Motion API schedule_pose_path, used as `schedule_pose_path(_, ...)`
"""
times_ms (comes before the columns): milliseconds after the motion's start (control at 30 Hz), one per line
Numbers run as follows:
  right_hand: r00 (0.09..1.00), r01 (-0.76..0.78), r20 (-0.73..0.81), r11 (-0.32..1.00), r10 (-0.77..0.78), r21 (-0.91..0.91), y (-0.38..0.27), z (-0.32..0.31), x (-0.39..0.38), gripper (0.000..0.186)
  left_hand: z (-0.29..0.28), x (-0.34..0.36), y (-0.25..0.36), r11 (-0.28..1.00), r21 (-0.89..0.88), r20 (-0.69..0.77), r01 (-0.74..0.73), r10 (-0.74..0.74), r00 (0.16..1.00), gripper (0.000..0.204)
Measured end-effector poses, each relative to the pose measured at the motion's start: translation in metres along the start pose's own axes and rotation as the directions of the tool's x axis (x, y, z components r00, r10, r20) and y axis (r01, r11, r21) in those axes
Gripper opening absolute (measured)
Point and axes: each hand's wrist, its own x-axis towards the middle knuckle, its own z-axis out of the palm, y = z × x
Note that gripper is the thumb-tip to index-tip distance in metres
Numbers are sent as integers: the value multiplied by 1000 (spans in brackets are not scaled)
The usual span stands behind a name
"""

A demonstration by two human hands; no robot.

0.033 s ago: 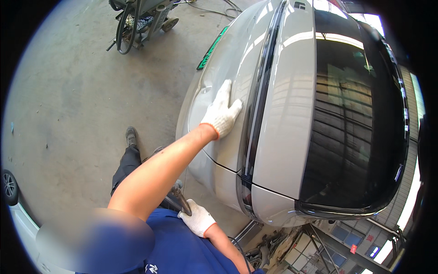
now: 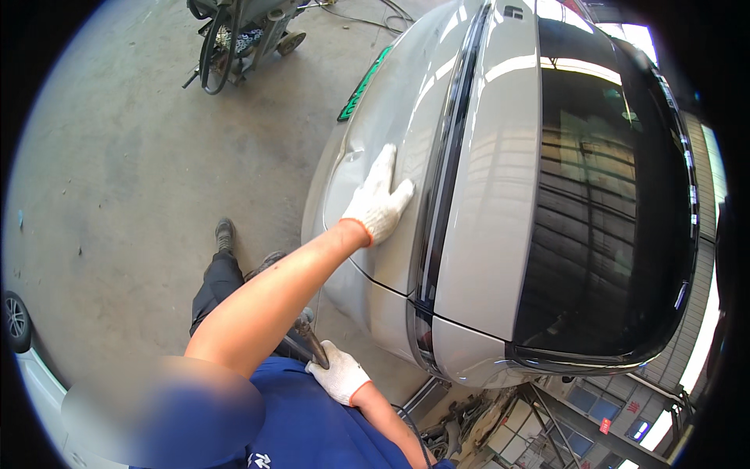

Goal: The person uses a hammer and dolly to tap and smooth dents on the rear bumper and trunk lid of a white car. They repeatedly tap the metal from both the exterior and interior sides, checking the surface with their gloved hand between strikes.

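Note:
A light grey car [image 2: 488, 203] stands with its rear toward me. My left hand [image 2: 373, 205], in a white knitted glove with an orange cuff, lies flat on the rear panel below the dark light strip [image 2: 447, 164]. Its fingers are stretched out and its thumb is spread. Just past the fingertips, a dent [image 2: 353, 156] creases the panel. Close to my body, my right hand [image 2: 341, 377], gloved alike, is closed round a metal bar-like tool [image 2: 316, 344] with a rounded end. The tool's exact kind is unclear, and part of it is hidden behind my left arm.
A wheeled cart [image 2: 250, 47] with hoses stands at the far left, and a cable [image 2: 375, 17] lies on the floor behind it. A green plate [image 2: 364, 84] sticks out from the car. Another car's wheel [image 2: 17, 320] shows at the left edge. Assorted parts [image 2: 461, 422] lie at lower right.
My left hand has shifted slightly toward me over the panel, still flat. The view has moved a little too. My right hand keeps its hold on the metal tool.

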Motion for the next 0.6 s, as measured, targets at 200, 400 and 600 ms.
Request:
schedule_pose_path(200,999,3,-40,1000,-3,-10,-28,3,15,38,-88,-48,-17,959,275,627,-64,-128,768,69)
schedule_pose_path(400,991,-47,-121,999,49,23,-95,0,21,37,-238,-90,-1,932,346,401,108,-251,881,41)
schedule_pose_path(600,972,-16,-231,994,41,108,-184,0,39,37,-351,-106,-62,870,345,287,351,-454,844,46)
